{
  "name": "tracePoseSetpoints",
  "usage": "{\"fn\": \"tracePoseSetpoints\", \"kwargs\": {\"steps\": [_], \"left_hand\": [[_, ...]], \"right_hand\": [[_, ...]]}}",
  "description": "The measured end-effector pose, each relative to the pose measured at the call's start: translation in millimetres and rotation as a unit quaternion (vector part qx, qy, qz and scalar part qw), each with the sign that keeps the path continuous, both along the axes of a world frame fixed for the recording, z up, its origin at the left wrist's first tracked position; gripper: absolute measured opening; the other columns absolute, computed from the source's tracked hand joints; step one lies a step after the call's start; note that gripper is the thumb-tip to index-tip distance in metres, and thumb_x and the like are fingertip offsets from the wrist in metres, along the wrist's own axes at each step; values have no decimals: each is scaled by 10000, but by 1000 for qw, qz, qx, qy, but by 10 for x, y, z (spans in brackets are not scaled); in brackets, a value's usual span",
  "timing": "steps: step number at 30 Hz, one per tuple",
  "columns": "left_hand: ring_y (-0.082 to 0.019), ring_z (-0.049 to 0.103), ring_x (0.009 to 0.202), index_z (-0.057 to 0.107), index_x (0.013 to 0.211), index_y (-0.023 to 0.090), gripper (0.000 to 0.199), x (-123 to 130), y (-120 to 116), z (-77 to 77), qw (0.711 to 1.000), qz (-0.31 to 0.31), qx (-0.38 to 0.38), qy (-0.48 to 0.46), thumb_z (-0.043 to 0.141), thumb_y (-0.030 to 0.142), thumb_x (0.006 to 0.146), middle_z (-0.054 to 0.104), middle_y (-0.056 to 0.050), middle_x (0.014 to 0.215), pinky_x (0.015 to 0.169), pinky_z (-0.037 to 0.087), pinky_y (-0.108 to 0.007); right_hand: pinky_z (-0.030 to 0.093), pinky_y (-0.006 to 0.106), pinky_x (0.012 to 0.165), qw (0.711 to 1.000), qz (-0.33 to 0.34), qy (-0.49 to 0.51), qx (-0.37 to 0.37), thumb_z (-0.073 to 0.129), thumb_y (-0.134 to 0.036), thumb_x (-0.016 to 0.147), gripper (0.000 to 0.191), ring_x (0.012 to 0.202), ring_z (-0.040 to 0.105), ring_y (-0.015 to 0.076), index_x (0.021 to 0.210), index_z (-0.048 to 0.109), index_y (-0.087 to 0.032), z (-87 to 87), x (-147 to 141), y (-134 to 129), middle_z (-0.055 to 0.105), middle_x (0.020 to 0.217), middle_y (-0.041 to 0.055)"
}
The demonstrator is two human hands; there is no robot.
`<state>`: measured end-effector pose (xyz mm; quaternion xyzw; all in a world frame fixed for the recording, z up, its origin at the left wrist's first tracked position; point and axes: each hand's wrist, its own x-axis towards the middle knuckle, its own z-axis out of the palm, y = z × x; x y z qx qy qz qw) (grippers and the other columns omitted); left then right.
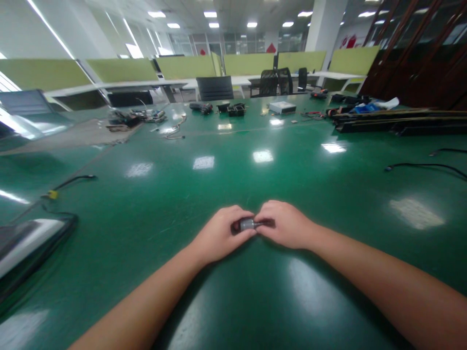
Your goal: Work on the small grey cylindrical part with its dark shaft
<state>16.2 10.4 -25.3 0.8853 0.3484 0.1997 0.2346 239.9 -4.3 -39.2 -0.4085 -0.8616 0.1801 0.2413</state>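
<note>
Low over the green table (204,194), both hands meet around a small grey cylindrical piece (247,223) with dark ends; its exact kind is too small to make out. My left hand (221,234) is closed about its left end, thumb below and fingers above. My right hand (286,224) pinches at the thin dark part on the right side. The fingertips of the two hands nearly touch. Parts of the piece are hidden behind the fingers.
At left lies a silver and black device (32,243) with a black cable (75,181). Far back are a loose wire heap (138,116), a dark power tool (200,108) and a silver box (282,107). Long black strips (394,121) and another cable (423,165) lie right.
</note>
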Motion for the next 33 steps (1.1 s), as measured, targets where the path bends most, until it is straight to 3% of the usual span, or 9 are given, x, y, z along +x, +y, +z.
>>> {"fn": "tracePoseSetpoints", "kwargs": {"steps": [33], "left_hand": [[-190,633,876,753,1089,230,241,-11,-19,16,1000,2,-20,-7,670,374,915,689,-47,964,785,487,-297]], "right_hand": [[459,298,790,1000,26,3,-6,674,-245,887,143,870,612,176,979,761,-180,16,30,4,716,908,56]]}}
